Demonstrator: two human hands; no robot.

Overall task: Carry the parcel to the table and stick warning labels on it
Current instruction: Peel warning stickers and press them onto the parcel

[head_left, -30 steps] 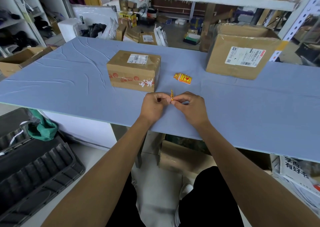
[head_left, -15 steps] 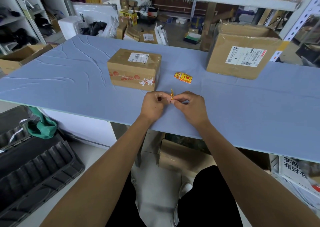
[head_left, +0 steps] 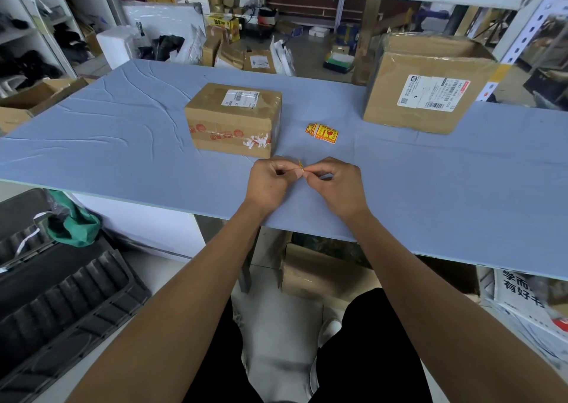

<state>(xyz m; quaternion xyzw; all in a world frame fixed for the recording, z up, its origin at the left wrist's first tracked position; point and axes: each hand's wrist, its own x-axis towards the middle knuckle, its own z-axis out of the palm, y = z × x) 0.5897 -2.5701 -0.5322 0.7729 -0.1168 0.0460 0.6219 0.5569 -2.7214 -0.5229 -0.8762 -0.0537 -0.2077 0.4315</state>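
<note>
The brown taped parcel (head_left: pixel 233 119) with a white shipping slip on top rests on the blue table (head_left: pixel 123 144). A small pile of yellow-and-red warning labels (head_left: pixel 322 132) lies to its right. Just in front of the parcel, my left hand (head_left: pixel 269 182) and my right hand (head_left: pixel 336 184) meet fingertip to fingertip. Both pinch one small yellow-red warning label (head_left: pixel 301 166), seen almost edge-on and mostly hidden by my fingers.
A larger open cardboard box (head_left: pixel 424 92) with a printed slip stands at the table's back right. Black plastic trays (head_left: pixel 61 295) and a green cloth lie on the floor to the left. A metal shelf post rises at far right. Boxes sit under the table.
My hands stay in the same spot near the parcel's front corner. The label between my fingers has tipped lower and shows less; only the fingertips have shifted.
</note>
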